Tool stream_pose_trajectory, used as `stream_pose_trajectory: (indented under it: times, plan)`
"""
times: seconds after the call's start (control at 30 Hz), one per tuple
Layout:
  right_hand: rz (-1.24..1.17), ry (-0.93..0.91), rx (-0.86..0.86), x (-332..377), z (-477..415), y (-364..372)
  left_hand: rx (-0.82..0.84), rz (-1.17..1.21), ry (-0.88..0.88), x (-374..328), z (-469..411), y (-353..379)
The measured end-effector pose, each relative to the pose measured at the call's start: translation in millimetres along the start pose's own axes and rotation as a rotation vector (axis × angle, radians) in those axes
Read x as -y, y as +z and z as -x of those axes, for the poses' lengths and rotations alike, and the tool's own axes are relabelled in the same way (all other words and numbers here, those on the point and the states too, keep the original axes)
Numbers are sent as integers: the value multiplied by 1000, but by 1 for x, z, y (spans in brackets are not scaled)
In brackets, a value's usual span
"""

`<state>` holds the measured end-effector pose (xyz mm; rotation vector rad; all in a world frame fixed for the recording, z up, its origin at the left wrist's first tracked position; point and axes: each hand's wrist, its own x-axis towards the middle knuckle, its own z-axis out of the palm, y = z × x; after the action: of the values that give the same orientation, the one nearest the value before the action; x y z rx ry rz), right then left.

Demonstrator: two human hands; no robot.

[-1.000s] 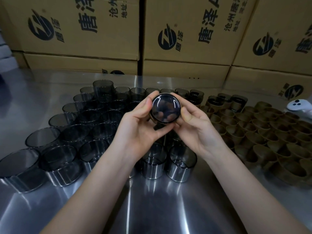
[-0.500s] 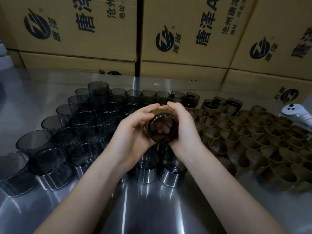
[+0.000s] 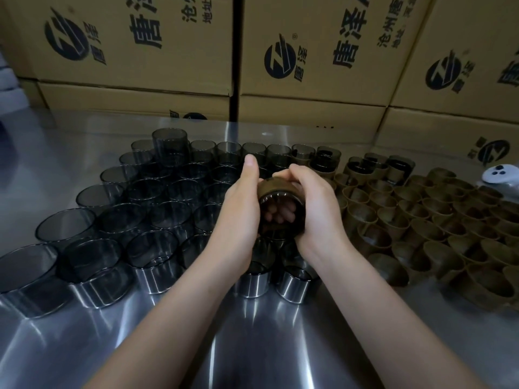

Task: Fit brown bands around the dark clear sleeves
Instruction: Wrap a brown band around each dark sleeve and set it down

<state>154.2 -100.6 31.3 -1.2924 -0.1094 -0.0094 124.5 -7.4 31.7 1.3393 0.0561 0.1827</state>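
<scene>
Between my hands, above the table, I hold a dark clear sleeve [image 3: 281,213] with its open end toward me. A brown band [image 3: 273,184] sits around its far part. My left hand [image 3: 241,209] lies against the sleeve's left side with the thumb pointing up. My right hand [image 3: 314,206] curls over the top and right side, gripping the band and sleeve. Fingers show through the sleeve's dark wall. Several bare dark sleeves [image 3: 146,197] stand in rows to the left. Several loose brown bands [image 3: 438,220] lie in rows to the right.
The steel table [image 3: 252,346] reflects light in front of me. Cardboard boxes [image 3: 140,46] are stacked along the far edge. Banded sleeves [image 3: 376,167] stand at the back between the two groups. A white controller [image 3: 502,175] lies at the far right.
The sleeve has tilted from facing me to pointing downward and forward. My right hand has wrapped over the top of it, and the brown band now shows on its far part.
</scene>
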Motion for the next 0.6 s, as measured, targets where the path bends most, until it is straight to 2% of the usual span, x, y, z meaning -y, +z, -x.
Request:
stream_pose_trajectory:
  times: [0.33,0.6]
  plan:
    - [-31,-118,47,0,-1,-3,-24,1,48,7,-4,-3]
    - [-13,-249,100,2,3,-6,62,-51,216,6,1,-6]
